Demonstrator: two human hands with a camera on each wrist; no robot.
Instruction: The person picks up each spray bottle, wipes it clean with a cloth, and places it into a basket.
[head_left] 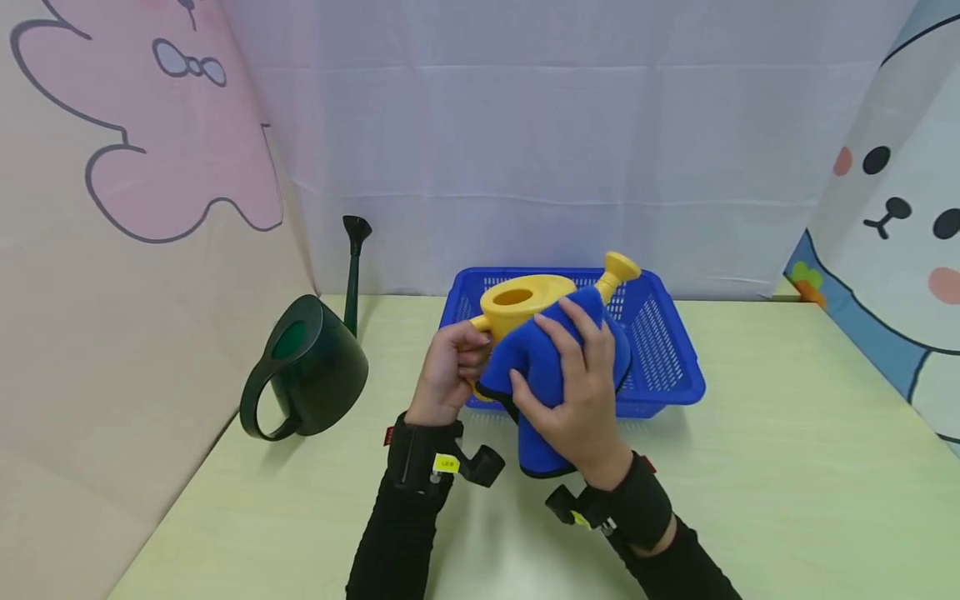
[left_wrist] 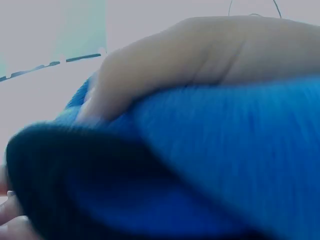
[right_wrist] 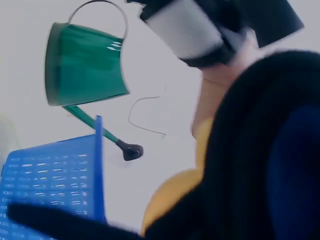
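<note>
A yellow watering can (head_left: 508,321) is held up over the front of a blue basket, its spout pointing up to the right. My left hand (head_left: 448,371) grips the can's handle at its left side. With curved fingers, my right hand (head_left: 581,392) holds a blue cloth (head_left: 536,362) with black edging against the can's side. The cloth hides much of the can's body and drapes below it. Close up in the left wrist view, the cloth (left_wrist: 240,135) fills the lower part. Part of the yellow can (right_wrist: 172,195) shows behind the cloth in the right wrist view.
The blue basket (head_left: 663,350) with slotted walls stands at the back of the pale table (head_left: 787,467). To the left is a dark green watering can (head_left: 326,375), its long spout pointing up toward the back. White cloth and printed cartoon panels enclose the table.
</note>
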